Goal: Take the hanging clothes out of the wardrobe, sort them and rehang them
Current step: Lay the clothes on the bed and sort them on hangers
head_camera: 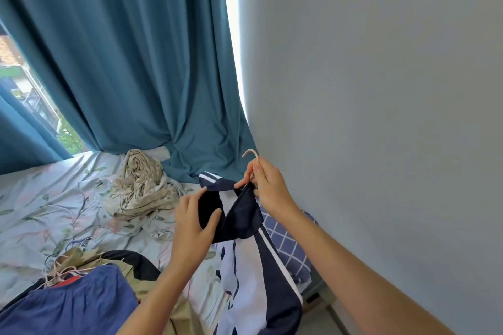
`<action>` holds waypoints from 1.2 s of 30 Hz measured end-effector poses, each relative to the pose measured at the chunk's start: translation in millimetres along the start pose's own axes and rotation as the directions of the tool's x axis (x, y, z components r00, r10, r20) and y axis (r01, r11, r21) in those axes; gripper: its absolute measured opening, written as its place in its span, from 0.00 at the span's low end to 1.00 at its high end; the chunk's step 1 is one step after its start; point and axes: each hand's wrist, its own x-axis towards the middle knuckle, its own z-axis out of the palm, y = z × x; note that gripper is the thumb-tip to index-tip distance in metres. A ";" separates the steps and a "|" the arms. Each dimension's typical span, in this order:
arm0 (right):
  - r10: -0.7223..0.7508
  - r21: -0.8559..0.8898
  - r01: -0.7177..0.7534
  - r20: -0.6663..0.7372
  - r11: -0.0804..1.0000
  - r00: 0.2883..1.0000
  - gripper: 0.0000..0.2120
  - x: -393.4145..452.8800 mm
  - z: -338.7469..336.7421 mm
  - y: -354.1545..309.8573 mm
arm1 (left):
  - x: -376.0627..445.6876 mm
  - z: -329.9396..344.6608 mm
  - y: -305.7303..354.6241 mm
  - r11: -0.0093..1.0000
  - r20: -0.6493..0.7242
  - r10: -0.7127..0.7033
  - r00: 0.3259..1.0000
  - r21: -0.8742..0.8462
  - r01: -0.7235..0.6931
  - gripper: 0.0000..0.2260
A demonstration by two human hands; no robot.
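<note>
Left hand (194,221) grips navy garment (242,215); right hand (268,185) pinches hanger (251,156).

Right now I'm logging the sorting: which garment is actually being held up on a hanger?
The navy jacket with white stripes, held by both hands. The beige garment and blue one lie on the bed.

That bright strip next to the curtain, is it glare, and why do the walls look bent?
Head view: the strip is daylight blown out to plain white between the curtain and the wall; the wide lens bows the wall's straight edge; the right hand and its hanger look sharp.
</note>
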 end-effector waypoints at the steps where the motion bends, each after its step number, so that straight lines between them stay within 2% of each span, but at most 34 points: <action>1: -0.014 0.018 0.013 0.043 1.000 0.999 0.17 6.5 -4.9 0.1 | 7.9 2.0 2.2 0.999 -0.019 0.011 1.000 0.049 -0.011 0.26; 3: -0.043 0.058 0.037 0.106 0.998 0.993 0.17 17.3 -17.2 -0.2 | 21.6 7.7 6.1 0.993 -0.071 0.014 0.997 0.120 -0.006 0.30; 5: -0.050 0.098 0.036 0.149 0.995 0.988 0.16 26.1 -32.7 0.4 | 32.4 10.6 6.0 0.991 -0.093 -0.020 0.995 0.127 0.032 0.30; 7: -0.048 0.150 0.021 0.175 0.989 0.983 0.16 33.1 -47.4 4.6 | 37.5 10.7 4.6 0.989 -0.001 0.004 1.000 0.147 -0.004 0.26; 9: -0.039 0.171 0.005 0.197 0.985 0.980 0.15 37.5 -59.3 12.6 | 35.9 10.7 7.2 0.995 0.130 0.019 0.991 0.090 -0.030 0.18; 11: -0.027 0.186 -0.015 0.223 0.983 0.974 0.15 40.7 -67.0 25.8 | 27.8 13.3 11.6 1.000 0.187 -0.009 0.982 -0.022 0.014 0.19; 12: -0.013 0.187 -0.032 0.236 0.982 0.972 0.15 41.6 -69.7 33.2 | 21.5 15.4 11.8 0.999 0.190 -0.031 0.981 -0.025 0.037 0.22; 16: 0.011 0.167 -0.051 0.231 0.985 0.973 0.16 37.8 -77.1 58.5 | -18.5 28.4 -2.7 0.944 0.085 -0.195 0.977 0.288 0.163 0.33; 20: -0.035 0.145 0.005 0.202 0.989 0.979 0.19 19.1 -81.7 58.6 | -60.8 43.8 2.2 0.924 -0.036 -0.281 0.959 0.259 0.280 0.31; 24: -0.064 0.027 0.059 0.313 0.998 0.948 0.15 -11.6 -90.7 58.0 | -100.6 41.6 4.9 0.895 -0.158 -0.391 0.907 0.166 0.415 0.30; 26: -0.077 -0.157 0.147 0.382 0.977 0.921 0.09 -28.9 -95.4 71.0 | -121.5 28.0 1.8 0.890 -0.175 -0.414 0.893 0.128 0.438 0.31; 28: -0.111 -0.458 0.310 0.411 0.833 0.905 0.10 -45.7 -97.0 90.7 | -143.6 7.3 -2.4 0.887 -0.181 -0.424 0.887 0.115 0.448 0.32; 29: -0.107 -0.555 0.352 0.426 0.753 0.899 0.12 -53.9 -96.5 100.1 | -155.2 -3.6 -3.2 0.887 -0.177 -0.430 0.885 0.098 0.451 0.32; 31: -0.085 -0.620 0.370 0.438 0.693 0.895 0.16 -71.2 -92.4 108.6 | -176.5 -25.2 -4.2 0.891 -0.173 -0.436 0.883 0.055 0.451 0.31; 36: -0.026 -0.628 0.326 0.438 0.707 0.899 0.20 -115.1 -78.0 107.3 | -221.7 -59.0 -25.0 0.876 -0.141 -0.475 0.869 0.019 0.482 0.29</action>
